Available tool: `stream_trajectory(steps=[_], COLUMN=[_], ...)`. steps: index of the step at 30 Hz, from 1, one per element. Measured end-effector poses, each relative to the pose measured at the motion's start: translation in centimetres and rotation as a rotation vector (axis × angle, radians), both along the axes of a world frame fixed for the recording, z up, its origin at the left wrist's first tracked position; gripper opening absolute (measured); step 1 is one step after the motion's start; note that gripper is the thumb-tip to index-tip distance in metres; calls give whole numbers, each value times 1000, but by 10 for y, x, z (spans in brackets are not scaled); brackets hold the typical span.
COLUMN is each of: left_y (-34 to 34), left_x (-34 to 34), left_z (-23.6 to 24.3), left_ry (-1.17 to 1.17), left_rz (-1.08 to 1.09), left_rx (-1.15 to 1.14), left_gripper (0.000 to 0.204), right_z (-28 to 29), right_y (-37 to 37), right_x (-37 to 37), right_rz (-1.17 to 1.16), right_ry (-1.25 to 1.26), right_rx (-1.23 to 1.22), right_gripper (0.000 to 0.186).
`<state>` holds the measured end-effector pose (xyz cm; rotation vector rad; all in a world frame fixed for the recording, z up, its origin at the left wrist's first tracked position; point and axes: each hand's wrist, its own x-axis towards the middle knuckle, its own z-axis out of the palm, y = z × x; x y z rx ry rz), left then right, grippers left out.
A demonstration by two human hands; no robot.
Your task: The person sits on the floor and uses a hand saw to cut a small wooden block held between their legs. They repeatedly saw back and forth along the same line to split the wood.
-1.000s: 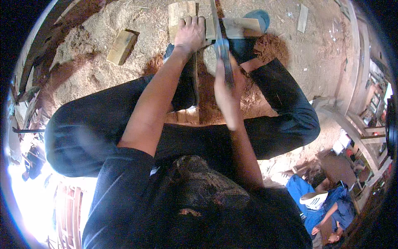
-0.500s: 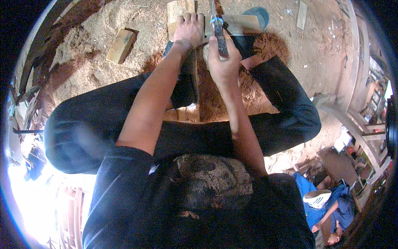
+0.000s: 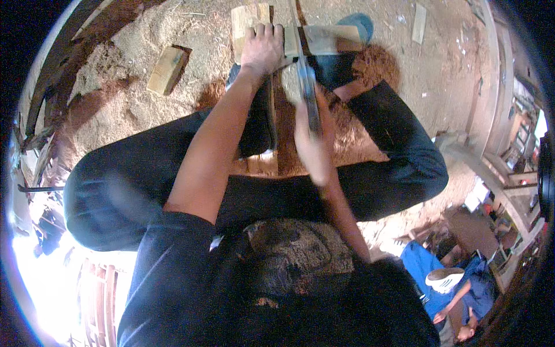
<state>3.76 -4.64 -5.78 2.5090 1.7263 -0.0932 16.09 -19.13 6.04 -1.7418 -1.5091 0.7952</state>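
My left hand [image 3: 263,51] grips a pale wooden board [image 3: 335,39] at its left part, fingers bent over the wood. Another squarish wood piece [image 3: 251,16] sits just beyond these fingers. In my right hand [image 3: 314,136], smeared by motion, is the handle of a saw [image 3: 312,107]. Its narrow blade points away from me and crosses the board to the right of my left hand. Under the board a wooden beam [image 3: 282,127] runs toward me between my legs. The cutting edge and any cut in the board are too blurred to make out.
A loose wood block [image 3: 167,70] lies on the sawdust-covered ground at the left. A thin wood strip [image 3: 420,24] lies at the far right. My bent legs frame the work. At the lower right a person in blue [image 3: 445,289] sits near wooden frames [image 3: 491,173].
My right hand has pulled the saw back toward me, so more of its blade lies on my side of the board. My left hand stays on the wood.
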Motion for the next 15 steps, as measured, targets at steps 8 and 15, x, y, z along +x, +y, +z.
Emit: stream_trajectory(steps=[8, 15], left_y=[4, 1], left_x=[-8, -3], left_z=[-25, -6], left_ry=[39, -56], left_rz=[-56, -6], left_rx=[115, 89], left_gripper=[76, 80], right_z=[12, 3], right_y=[59, -28], right_x=[-14, 2], right_rz=[-84, -70], right_ry=[242, -79], right_rx=[-300, 53], right_gripper=[35, 30])
